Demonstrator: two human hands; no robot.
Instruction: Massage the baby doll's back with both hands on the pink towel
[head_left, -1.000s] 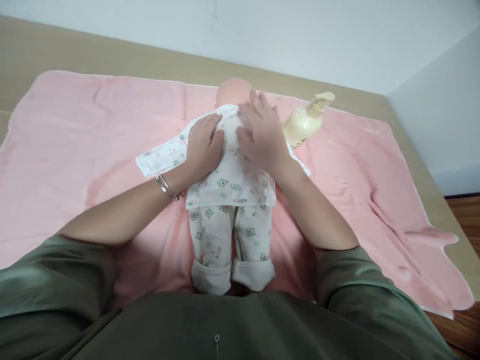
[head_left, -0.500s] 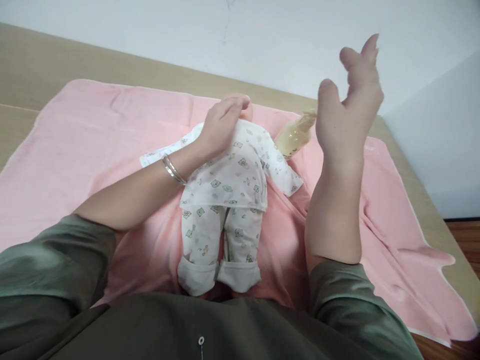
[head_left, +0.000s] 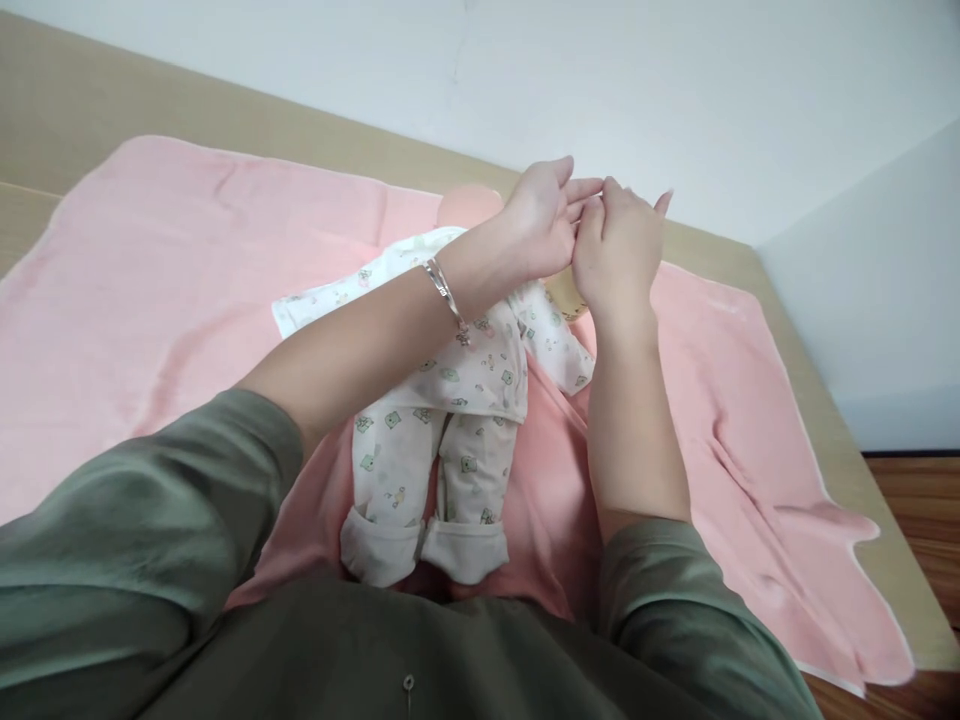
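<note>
A baby doll's head (head_left: 469, 203) shows above a white printed top (head_left: 480, 375) and matching trousers (head_left: 394, 460) with turned-up cuffs. My left hand (head_left: 541, 218), palm up with its fingers apart, reaches over the doll's upper body. Beside it, my right hand (head_left: 619, 240) is bent at the wrist and its fingertips meet the fingers of my left hand. Nothing shows held in either hand. Below my hands, a yellowish bottle (head_left: 566, 296) is mostly hidden by them. A silver bracelet (head_left: 445, 292) circles my left wrist.
Under the doll a pink blanket (head_left: 720, 400) lies creased over a light wooden table (head_left: 847, 450). Behind the table stands a white wall (head_left: 637, 100). A brown wooden floor (head_left: 919, 510) shows at the right.
My left hand has moved right, off the doll's head and chest area, and turned palm up. My right hand has come down and left to meet it, now covering most of the bottle.
</note>
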